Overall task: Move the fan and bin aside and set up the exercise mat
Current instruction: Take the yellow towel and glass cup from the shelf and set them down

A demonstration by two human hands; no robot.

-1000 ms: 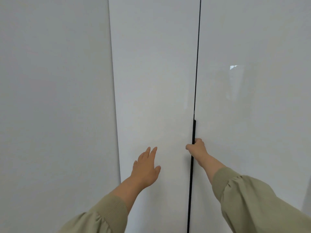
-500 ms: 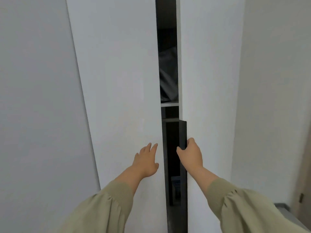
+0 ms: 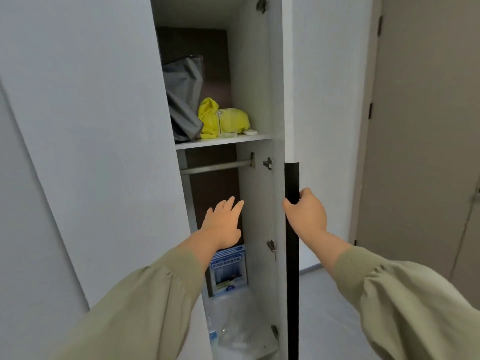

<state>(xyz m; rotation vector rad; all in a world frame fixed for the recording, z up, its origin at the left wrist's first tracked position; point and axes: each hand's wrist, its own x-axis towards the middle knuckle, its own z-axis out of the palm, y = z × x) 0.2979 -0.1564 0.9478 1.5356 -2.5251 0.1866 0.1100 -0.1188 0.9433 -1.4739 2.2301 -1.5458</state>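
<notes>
No fan, bin or exercise mat shows in the head view. I face a tall white wardrobe whose right door [image 3: 283, 100] stands swung out edge-on. My right hand [image 3: 305, 214] is shut around the door's long black handle strip [image 3: 292, 255]. My left hand [image 3: 223, 222] is open, fingers spread, reaching into the gap in front of the wardrobe's dark lower compartment and holding nothing.
A shelf [image 3: 223, 140] carries a grey bag [image 3: 184, 100], a yellow cloth bundle [image 3: 220, 118] and a small white item. Below are a hanging rail [image 3: 215, 166], a blue-and-white box [image 3: 228, 268] and clear plastic packaging [image 3: 233, 326]. The closed left door [image 3: 91, 126] is at left, a beige room door [image 3: 428, 126] at right.
The wardrobe's right door went from closed to wide open, pulled by my right hand on its handle. My left hand left the left door's face and now reaches into the opening.
</notes>
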